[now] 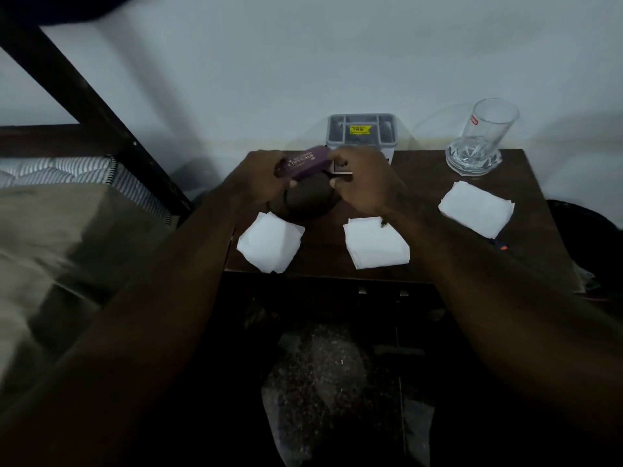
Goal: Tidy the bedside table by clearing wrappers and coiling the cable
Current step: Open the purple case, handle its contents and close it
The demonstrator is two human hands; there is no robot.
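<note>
Item: bedside table [421,173], partly tidied.

- Nearer than the grip: two folded white paper squares, one below the left hand [269,242], one below the right hand [376,242]. A third [477,208] lies further off to the right. All are judged featherlight and limp, best pinched at a raised corner.
- Directly under the grip: a dark round form [308,200]. Whether it is the cable cannot be told.
- The grip: a purple packet [305,165] is held above the table, its left end clasped by the left hand [266,178], its right end pinched by curled fingers of the right hand [362,178]. It is judged light, thin, crushable and slightly slick, best held at the ends.
- Beyond the grip: a grey container [360,129].
- Far right: a fragile drinking glass [488,126].
</note>
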